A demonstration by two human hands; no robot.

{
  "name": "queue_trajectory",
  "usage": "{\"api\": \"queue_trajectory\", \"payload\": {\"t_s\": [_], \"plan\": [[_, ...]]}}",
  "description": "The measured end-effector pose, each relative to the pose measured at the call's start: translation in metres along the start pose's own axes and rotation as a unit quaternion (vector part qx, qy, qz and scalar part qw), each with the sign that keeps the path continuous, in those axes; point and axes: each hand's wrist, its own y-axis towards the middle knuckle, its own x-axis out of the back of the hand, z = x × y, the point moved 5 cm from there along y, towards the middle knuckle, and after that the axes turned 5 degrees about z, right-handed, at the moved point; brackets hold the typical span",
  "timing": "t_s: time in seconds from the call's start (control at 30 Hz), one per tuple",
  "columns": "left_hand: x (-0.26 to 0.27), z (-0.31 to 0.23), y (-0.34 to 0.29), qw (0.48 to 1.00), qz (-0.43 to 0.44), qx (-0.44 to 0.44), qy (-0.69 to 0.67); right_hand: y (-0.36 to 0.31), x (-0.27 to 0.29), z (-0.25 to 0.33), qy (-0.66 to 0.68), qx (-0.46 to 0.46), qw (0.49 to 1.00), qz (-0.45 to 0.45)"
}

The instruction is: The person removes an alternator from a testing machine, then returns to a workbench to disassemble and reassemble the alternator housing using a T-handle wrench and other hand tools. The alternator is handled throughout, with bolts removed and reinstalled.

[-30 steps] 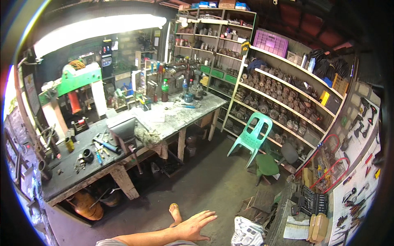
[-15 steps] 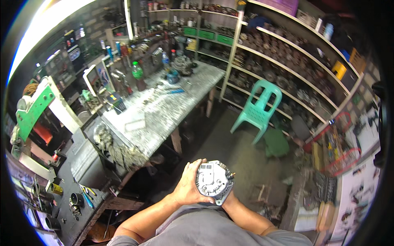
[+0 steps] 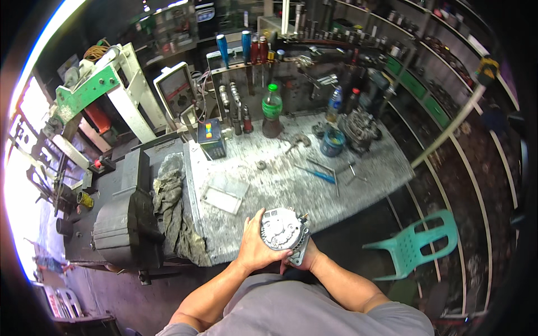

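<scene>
An alternator (image 3: pixel 280 227), silver with a vented round cover and a small terminal at its edge, is held between both my hands in front of my body. My left hand (image 3: pixel 255 245) wraps its left side, thumb along the lower rim. From below and the right, my right hand (image 3: pixel 308 259) supports it; most of those fingers are hidden behind the housing. Just beyond the alternator lies the worn workbench (image 3: pixel 280 193), carrying a shallow clear plastic tray (image 3: pixel 225 195), a blue-handled tool (image 3: pixel 316 174) and a T-shaped metal tool (image 3: pixel 352 172).
Further back stand a green-capped bottle (image 3: pixel 272 112), a blue tin (image 3: pixel 333 143), a bulky metal part (image 3: pixel 360 130) and a dark box (image 3: pixel 211 140). A dirty rag (image 3: pixel 171 207) drapes left, beside a black machine (image 3: pixel 123 229). A green plastic chair (image 3: pixel 414 246) stands right.
My view has swung left, so the workbench now lies straight ahead and the chair sits further right. The alternator stays in both hands, now close to the bench's near edge.
</scene>
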Motion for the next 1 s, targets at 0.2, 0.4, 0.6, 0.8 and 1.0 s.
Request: {"api": "queue_trajectory", "payload": {"t_s": [0.2, 0.4, 0.6, 0.8, 1.0], "plan": [[-0.009, 0.018, 0.073, 0.993, -0.064, 0.012, 0.103, 0.047, 0.046, 0.05, 0.131, -0.126, 0.979, -0.096], [-0.007, 0.028, 0.104, 0.99, -0.066, 0.055, 0.107, 0.016, 0.041, 0.087, 0.1, -0.055, 0.977, -0.178], [-0.014, 0.007, 0.102, 0.991, -0.015, -0.008, 0.131, -0.039, 0.057, 0.106, -0.011, -0.031, 0.967, -0.252], [0.012, 0.019, 0.078, 0.985, 0.03, -0.046, 0.161, -0.076, 0.044, 0.096, -0.104, 0.053, 0.941, -0.318], [0.114, 0.133, -0.051, 0.952, -0.161, 0.183, 0.187, -0.098, 0.011, 0.056, -0.282, 0.013, 0.904, -0.32]]}}
